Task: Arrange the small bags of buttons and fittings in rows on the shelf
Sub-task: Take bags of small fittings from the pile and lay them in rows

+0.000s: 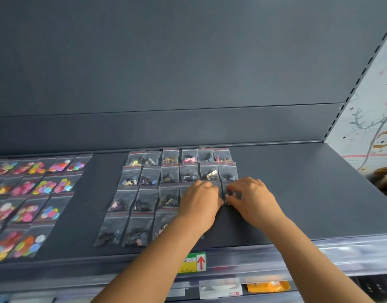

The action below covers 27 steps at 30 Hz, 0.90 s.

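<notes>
Small bags of fittings (166, 186) lie in a grid of rows on the dark shelf (297, 193), filling the centre of the frame, their red-striped tops toward the back panel. Your two hands meet at the right end of the third row. Your left hand (200, 202) lies over the bags there with its fingers curled down. Your right hand (252, 199) seems to pinch one clear bag (228, 193) between thumb and fingers, though the blur makes that grip hard to confirm. At the left edge of the frame, bags of bright coloured buttons (35, 193) sit in their own rows. A green and yellow price label (193, 262) with a red arrow hangs on the shelf's front rail.
</notes>
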Each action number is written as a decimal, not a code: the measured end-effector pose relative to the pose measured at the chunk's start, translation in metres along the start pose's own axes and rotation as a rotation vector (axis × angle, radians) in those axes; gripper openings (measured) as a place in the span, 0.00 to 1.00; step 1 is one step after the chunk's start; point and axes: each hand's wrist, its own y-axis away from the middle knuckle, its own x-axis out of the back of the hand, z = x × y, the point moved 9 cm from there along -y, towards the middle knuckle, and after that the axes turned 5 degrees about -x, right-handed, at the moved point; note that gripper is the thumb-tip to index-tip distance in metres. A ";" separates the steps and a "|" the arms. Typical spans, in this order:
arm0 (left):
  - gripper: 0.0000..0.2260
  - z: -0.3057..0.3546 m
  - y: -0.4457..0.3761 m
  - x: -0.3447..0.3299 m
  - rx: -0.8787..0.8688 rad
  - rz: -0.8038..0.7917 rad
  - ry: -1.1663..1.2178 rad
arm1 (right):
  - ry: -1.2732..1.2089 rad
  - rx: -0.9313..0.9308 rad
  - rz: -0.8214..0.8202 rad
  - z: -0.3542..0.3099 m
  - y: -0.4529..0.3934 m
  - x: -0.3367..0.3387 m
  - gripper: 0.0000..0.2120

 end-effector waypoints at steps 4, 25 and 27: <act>0.21 -0.001 0.009 0.008 -0.001 0.020 0.028 | 0.019 -0.011 0.012 -0.010 0.008 0.007 0.14; 0.26 -0.222 0.235 0.090 0.345 0.288 0.047 | 0.036 0.410 -0.087 -0.285 0.067 -0.090 0.29; 0.26 -0.254 0.266 0.100 0.381 0.300 0.037 | 0.029 0.448 -0.105 -0.325 0.077 -0.107 0.29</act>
